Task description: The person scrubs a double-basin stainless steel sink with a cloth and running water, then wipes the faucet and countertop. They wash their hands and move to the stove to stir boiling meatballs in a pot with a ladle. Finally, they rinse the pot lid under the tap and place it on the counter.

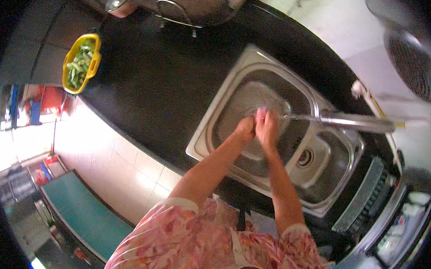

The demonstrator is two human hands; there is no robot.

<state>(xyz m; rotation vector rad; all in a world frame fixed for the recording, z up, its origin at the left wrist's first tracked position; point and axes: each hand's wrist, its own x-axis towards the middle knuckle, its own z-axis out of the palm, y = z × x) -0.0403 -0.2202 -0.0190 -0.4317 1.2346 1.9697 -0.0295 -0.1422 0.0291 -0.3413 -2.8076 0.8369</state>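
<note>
Both my hands are together over the large basin of a stainless steel double sink. My left hand is curled against my right hand, whose fingers point down into the basin. A stream of water from the metal faucet runs toward them. Between the hands is a small dark patch, and a pinkish spot shows at the fingertips; blur hides whether either hand grips anything. The smaller basin with its drain lies to the right of my right forearm.
On the black countertop, a yellow plastic basket of cut green vegetables stands at the far left edge. A large metal pan with a loop handle sits at the back. A dish rack is at the right; a teal-topped table is behind left.
</note>
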